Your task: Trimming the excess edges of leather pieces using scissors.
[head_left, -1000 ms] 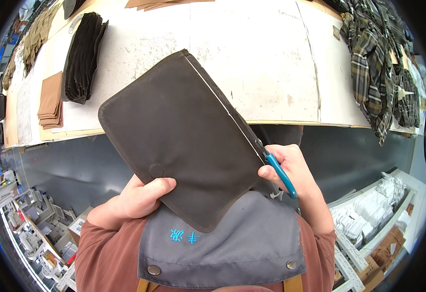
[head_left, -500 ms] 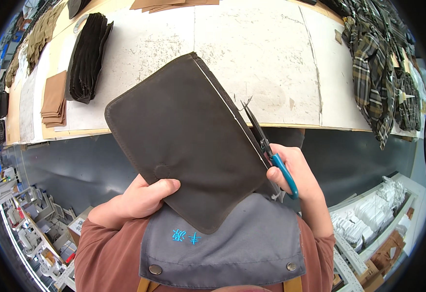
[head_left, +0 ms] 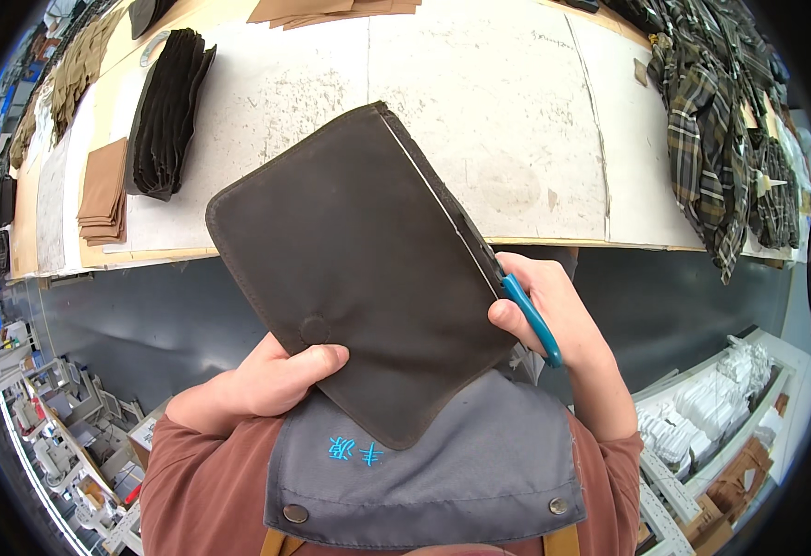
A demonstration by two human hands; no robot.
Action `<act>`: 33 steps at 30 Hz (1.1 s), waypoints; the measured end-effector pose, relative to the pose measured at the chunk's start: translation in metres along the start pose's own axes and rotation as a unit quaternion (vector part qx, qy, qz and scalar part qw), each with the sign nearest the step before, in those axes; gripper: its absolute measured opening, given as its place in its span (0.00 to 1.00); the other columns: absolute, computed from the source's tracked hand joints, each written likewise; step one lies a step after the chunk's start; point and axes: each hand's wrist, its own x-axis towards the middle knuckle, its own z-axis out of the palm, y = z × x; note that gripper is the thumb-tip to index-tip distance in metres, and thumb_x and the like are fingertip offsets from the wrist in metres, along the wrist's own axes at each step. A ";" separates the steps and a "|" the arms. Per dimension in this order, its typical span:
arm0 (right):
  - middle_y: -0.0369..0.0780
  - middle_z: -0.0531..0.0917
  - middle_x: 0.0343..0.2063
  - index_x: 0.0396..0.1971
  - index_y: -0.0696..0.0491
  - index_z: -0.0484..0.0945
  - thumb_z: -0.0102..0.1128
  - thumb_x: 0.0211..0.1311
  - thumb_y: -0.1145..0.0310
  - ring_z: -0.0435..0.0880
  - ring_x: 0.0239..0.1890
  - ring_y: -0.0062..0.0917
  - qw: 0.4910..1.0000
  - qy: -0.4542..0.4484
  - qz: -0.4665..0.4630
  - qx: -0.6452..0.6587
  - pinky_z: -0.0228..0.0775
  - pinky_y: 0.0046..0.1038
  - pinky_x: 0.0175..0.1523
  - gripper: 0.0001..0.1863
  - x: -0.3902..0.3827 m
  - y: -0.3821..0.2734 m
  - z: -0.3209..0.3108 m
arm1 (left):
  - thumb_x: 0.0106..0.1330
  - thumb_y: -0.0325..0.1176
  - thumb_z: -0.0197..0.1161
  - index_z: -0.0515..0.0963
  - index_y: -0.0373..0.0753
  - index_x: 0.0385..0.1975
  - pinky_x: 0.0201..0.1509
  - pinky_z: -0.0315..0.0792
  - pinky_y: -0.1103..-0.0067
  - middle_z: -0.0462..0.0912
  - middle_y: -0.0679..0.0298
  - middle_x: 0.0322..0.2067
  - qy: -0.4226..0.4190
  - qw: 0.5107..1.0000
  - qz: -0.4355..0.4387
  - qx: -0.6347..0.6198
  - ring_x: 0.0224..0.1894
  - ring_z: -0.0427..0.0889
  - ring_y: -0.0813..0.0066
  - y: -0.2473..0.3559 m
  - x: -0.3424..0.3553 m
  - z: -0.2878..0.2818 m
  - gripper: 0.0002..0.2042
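A dark brown leather-like pouch (head_left: 350,250) is held tilted in front of my apron, its far corner over the table edge. My left hand (head_left: 285,375) grips its lower left edge, thumb on top beside a round raised mark. In my right hand (head_left: 554,306) is a pair of scissors with teal handles (head_left: 528,320), held against the pouch's right edge. A pale line runs along that edge. The scissor blades are mostly hidden at the edge, so I cannot tell how far apart they are. My right fingers wrap around the handle.
Across the white-topped table (head_left: 480,83) lie a stack of dark folded pieces (head_left: 169,111), tan sheets (head_left: 102,190) and plaid fabric (head_left: 702,139) on the right. White goods fill a shelf (head_left: 702,408) at lower right. My grey apron (head_left: 424,482) is beneath the pouch.
The scissors have moved from standing off the pouch's right side with blades showing to lying against its edge. The pouch has shifted slightly right; my left hand keeps its grip.
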 end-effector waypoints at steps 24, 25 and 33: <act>0.36 0.60 0.09 0.13 0.58 0.65 0.65 0.47 0.37 0.56 0.16 0.19 0.999 0.030 0.004 0.029 0.58 0.24 0.22 0.35 -0.003 -0.001 0.004 | 0.60 0.22 0.49 0.62 0.30 0.58 0.60 0.68 0.69 0.70 0.53 0.55 0.010 0.999 -0.041 -0.029 0.57 0.72 0.63 0.007 0.001 0.003 0.23; 0.36 0.61 0.09 0.13 0.58 0.65 0.65 0.47 0.38 0.57 0.16 0.19 0.999 0.031 0.004 0.032 0.58 0.24 0.21 0.35 -0.003 -0.001 0.004 | 0.60 0.22 0.49 0.62 0.30 0.58 0.60 0.68 0.69 0.70 0.53 0.55 0.010 0.999 -0.041 -0.030 0.57 0.72 0.63 0.007 0.001 0.003 0.23; 0.36 0.61 0.09 0.14 0.58 0.66 0.64 0.51 0.39 0.57 0.16 0.17 0.996 0.029 0.004 0.082 0.58 0.23 0.21 0.34 -0.004 -0.004 0.007 | 0.61 0.22 0.49 0.61 0.29 0.58 0.59 0.69 0.69 0.70 0.52 0.55 -0.002 0.999 -0.033 -0.017 0.56 0.73 0.62 0.004 0.002 0.000 0.23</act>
